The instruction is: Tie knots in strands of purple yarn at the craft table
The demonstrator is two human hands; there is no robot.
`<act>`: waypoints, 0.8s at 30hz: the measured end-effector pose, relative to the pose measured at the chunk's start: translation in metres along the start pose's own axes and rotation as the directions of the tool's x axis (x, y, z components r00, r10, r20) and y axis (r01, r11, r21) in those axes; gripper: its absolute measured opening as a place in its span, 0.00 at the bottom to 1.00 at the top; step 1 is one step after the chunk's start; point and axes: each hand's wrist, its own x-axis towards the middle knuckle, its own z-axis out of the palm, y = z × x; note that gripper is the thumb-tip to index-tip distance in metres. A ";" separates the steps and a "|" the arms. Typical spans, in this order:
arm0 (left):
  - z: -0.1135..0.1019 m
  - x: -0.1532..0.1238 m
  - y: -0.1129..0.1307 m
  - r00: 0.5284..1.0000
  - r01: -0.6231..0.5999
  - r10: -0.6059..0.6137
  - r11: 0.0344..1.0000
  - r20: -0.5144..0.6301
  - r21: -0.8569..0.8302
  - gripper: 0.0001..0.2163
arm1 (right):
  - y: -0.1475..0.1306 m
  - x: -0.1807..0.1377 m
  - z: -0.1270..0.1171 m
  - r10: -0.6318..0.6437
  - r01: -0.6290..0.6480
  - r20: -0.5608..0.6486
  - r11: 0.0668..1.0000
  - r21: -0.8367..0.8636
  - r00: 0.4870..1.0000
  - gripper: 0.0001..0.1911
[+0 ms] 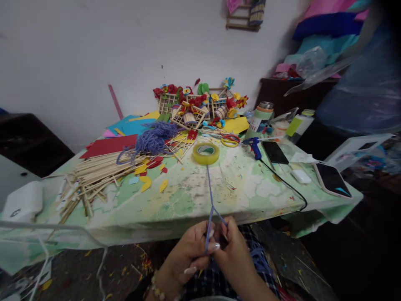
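A purple yarn braid [209, 184] runs taut from a roll of clear yellowish tape [206, 154] on the table toward me. Near the table's front edge it splits into strands. My left hand [192, 246] is closed on strands at the left, and my right hand [232, 246] pinches another strand at the right. Both hands are close together above my lap, their fingertips nearly meeting. Loose purple yarn [260, 259] hangs over the dark checked cloth on my lap. Part of the right fingers is hidden behind the left ones.
Thin wooden sticks [103, 171] and a purple yarn heap [153, 138] lie left. Small stick frames with paper flowers [194, 108] stand at the back. Scissors [231, 140], a blue glue gun [254, 147], phones [275, 152] and a bottle [261, 119] are right.
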 end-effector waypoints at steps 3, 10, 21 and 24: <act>0.003 0.004 -0.001 0.989 -0.003 0.013 0.998 -0.149 0.068 0.18 | -0.002 0.000 -0.008 -0.009 0.010 0.027 0.999 -0.041 1.000 0.10; -0.002 -0.002 -0.006 0.840 0.071 0.254 0.825 -0.480 0.561 0.19 | -0.012 -0.003 -0.032 -0.143 0.166 0.092 0.930 -0.329 0.985 0.04; 0.003 -0.012 -0.013 0.804 0.265 0.364 0.489 -0.470 0.831 0.06 | -0.028 -0.012 -0.067 -0.194 0.220 0.113 0.921 -0.320 0.975 0.10; 0.007 -0.013 -0.015 0.812 0.242 0.361 0.506 -0.458 0.828 0.06 | -0.024 -0.008 -0.058 -0.050 0.014 0.140 0.970 0.242 0.989 0.13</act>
